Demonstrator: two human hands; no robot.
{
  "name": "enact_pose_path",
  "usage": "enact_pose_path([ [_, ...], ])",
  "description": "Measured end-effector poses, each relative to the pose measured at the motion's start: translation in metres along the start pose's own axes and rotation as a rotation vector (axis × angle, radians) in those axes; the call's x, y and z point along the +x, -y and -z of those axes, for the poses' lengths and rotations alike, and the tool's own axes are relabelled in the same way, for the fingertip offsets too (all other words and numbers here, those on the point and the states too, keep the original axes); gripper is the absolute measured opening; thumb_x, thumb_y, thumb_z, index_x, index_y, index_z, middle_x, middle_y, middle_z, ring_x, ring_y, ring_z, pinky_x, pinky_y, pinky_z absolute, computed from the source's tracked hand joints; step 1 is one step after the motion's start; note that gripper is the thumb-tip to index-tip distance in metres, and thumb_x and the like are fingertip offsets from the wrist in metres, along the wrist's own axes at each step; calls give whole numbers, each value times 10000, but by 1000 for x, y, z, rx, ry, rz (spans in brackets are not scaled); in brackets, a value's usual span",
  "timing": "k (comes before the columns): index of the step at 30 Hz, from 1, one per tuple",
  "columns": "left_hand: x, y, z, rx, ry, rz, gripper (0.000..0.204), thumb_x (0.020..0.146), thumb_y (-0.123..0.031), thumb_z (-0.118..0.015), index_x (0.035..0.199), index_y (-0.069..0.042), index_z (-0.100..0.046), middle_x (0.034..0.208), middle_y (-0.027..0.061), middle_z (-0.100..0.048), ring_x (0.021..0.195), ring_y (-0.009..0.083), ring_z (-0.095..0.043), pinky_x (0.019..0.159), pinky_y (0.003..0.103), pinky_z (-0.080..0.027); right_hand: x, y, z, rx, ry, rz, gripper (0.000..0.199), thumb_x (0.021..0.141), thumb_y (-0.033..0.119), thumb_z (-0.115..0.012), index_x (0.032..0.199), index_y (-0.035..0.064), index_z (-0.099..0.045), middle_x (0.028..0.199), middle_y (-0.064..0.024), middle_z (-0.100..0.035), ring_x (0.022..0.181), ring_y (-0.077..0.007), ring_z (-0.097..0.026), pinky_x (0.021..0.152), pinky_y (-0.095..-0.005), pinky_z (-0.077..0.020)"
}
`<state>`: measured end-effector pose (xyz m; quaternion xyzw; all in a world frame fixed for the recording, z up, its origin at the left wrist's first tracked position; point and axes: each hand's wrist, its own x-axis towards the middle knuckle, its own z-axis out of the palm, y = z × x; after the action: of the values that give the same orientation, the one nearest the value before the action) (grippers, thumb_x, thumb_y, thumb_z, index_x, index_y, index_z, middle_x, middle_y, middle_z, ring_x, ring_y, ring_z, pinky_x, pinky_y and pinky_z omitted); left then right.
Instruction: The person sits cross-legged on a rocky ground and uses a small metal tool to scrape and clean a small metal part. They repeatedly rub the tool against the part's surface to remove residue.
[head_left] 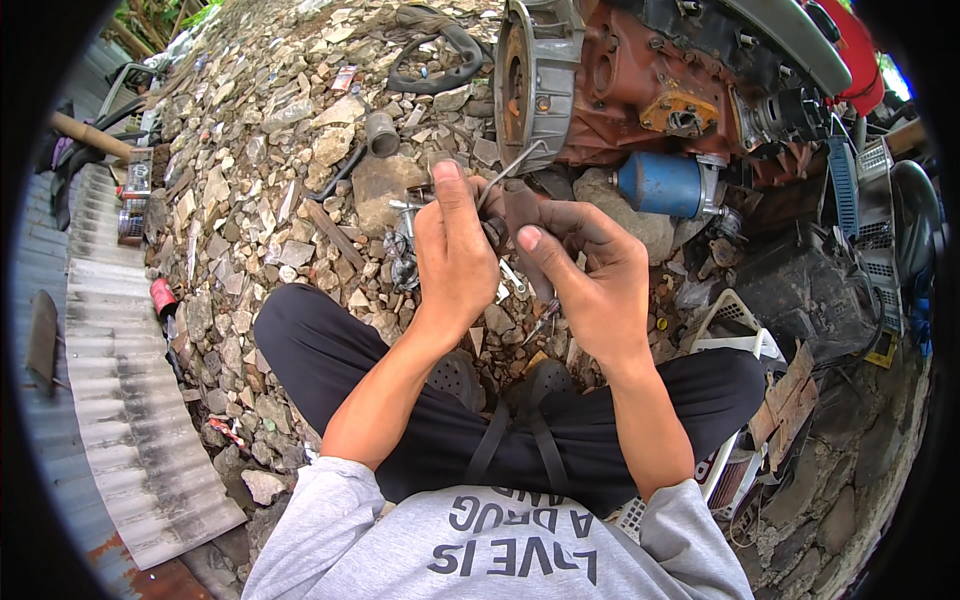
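Note:
Both my hands are raised together above my lap. My left hand [455, 260] is closed, thumb up, around a small metal part whose body is mostly hidden by the fingers. A thin bent metal rod [518, 160] sticks out past it, up and to the right. My right hand [605, 275] pinches a dark brown strip, like worn sandpaper [521, 207], between thumb and fingers. The strip lies against or very close to the part; actual contact is hard to make out. Below the hands, several small metal pieces and tools lie among the stones, partly hidden.
Ahead on the right stands a rust-red engine block [640, 85] with a grey bell housing [545, 75] and a blue oil filter [660, 185]. A black hose [440, 65] and a metal cup [381, 134] lie on rubble. Corrugated sheets [130, 380] line the left, plastic baskets [735, 320] the right.

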<state>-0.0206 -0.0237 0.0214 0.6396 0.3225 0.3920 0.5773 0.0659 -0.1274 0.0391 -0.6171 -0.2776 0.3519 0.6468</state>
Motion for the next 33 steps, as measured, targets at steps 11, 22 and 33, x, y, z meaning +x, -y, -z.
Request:
enact_pose_path([
  [11,0,4,-3,-237,45,244,548,1035,-477,-349,859,-27,-607,727,14,-566,612,92,-502,517,259,-390,2,-13,-7,-465,-193,509,126,823,121,-755,891,42,-685,859,-58,-702,804,-217,-616,794,-337,-424],
  [22,-1,10,-14,-447,16,296,439,1020,-360,-430,793,-16,-582,722,59,-581,609,140,-537,566,277,-443,7,-29,-10,-563,-232,673,135,870,75,-709,966,4,-646,869,-91,-691,790,-185,-628,741,-309,-478],
  [33,-5,21,-21,-322,33,200,428,1030,-386,-395,853,-39,-572,713,29,-540,613,130,-507,566,287,-439,19,-43,-13,-470,-262,743,144,841,-1,-693,935,8,-584,807,-114,-637,652,-247,-615,598,-343,-469],
])
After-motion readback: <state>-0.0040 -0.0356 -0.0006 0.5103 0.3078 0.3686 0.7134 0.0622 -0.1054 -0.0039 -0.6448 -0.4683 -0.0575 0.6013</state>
